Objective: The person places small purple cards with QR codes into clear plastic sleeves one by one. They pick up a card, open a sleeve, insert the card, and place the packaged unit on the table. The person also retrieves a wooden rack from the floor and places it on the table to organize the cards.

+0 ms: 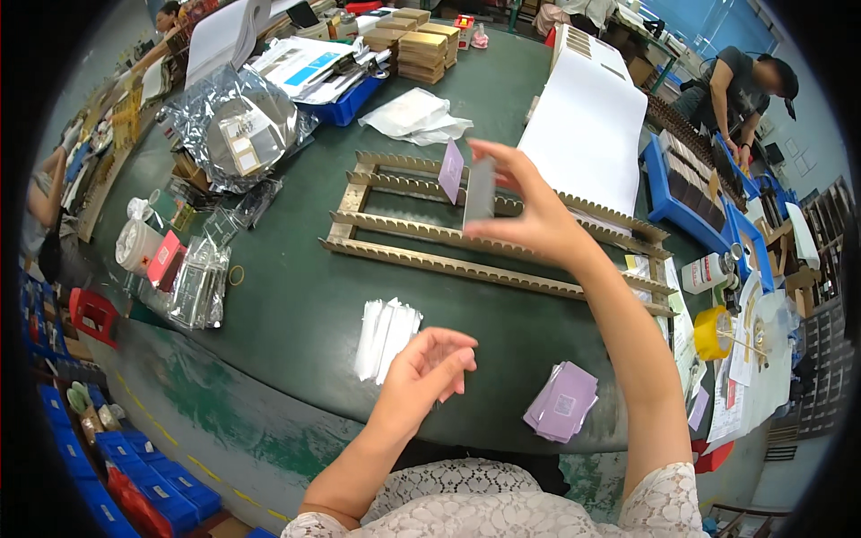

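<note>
My right hand (pixel 525 202) pinches a thin grey rectangular card (pixel 481 195) by its edges, thumb below and fingers above. The card stands upright over a long metal rack (pixel 439 235) with notched rails. Left of it, a purple card (pixel 451 171) stands in the rack's notches. My left hand (pixel 423 369) is loosely closed, thumb near the curled fingers, with nothing visible in it. It is beside a pile of white strips (pixel 386 336) on the green table (pixel 296 314). A stack of purple cards (pixel 562 402) lies near the front edge, below my right forearm.
Left are a clear plastic bag (pixel 240 130), a white tub (pixel 137 245) and packaged parts (pixel 199 282). Behind the rack lie plastic sheets (pixel 414 117) and stacked blocks (pixel 421 56). Right are white paper (pixel 587 125), a blue tray (pixel 673 193) and yellow tape (pixel 712 333). Another person (pixel 740 90) works beyond.
</note>
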{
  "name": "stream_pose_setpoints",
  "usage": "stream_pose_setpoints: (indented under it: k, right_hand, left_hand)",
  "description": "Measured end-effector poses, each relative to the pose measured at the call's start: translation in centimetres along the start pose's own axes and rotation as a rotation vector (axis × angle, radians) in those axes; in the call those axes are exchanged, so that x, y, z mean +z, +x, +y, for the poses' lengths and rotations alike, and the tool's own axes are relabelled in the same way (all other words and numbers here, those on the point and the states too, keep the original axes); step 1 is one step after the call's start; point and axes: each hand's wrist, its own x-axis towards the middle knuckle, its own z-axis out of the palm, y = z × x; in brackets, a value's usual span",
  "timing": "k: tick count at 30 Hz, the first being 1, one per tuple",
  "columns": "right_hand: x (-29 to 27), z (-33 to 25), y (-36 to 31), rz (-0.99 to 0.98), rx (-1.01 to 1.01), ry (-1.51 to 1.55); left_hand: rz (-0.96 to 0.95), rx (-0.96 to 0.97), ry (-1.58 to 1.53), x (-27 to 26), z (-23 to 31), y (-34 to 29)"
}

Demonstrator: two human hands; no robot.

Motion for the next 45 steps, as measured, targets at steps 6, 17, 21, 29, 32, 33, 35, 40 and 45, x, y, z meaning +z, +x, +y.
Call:
stream_pose_setpoints:
  k: [6,17,21,29,32,33,35,40,45]
  right_hand:
    - [1.0,-5.2,-12.2,-0.010,0.024,0.077]
    - [0.0,-6.0,-21.5,0.323,0.047,-0.311]
    - [-0.4,-5.9,-22.3,0.421,0.055,-0.393]
    - [-1.3,-6.3,-24.1,0.617,0.532,0.563]
    - [-1.3,-6.5,-24.0,0.631,0.508,0.575]
    - [-1.3,-6.6,-23.9,0.636,0.498,0.578]
    - [-1.2,-6.7,-23.7,0.636,0.495,0.569]
    - [-0.8,-7.5,-23.3,0.656,0.470,0.556]
    - [-0.5,-7.9,-23.3,0.676,0.427,0.532]
  left_hand:
    - [-0.116,0.029,0.023,2.6,0.6,0.7]
    - [-0.189,0.017,0.218,6.5,-1.2,0.2]
    - [-0.240,-0.055,0.071,7.9,-2.4,-0.2]
    - [-0.184,-0.111,0.204,8.7,-2.5,-0.5]
    - [-0.232,-0.118,0.228,8.4,-2.8,-0.6]
    - [-0.255,-0.126,0.229,8.2,-2.9,-0.6]
    - [-0.236,-0.099,0.217,8.3,-3.0,-0.8]
    - [-0.200,-0.140,0.125,7.3,-3.6,-0.9]
    - [-0.243,-0.094,0.107,7.5,-3.8,-1.1]
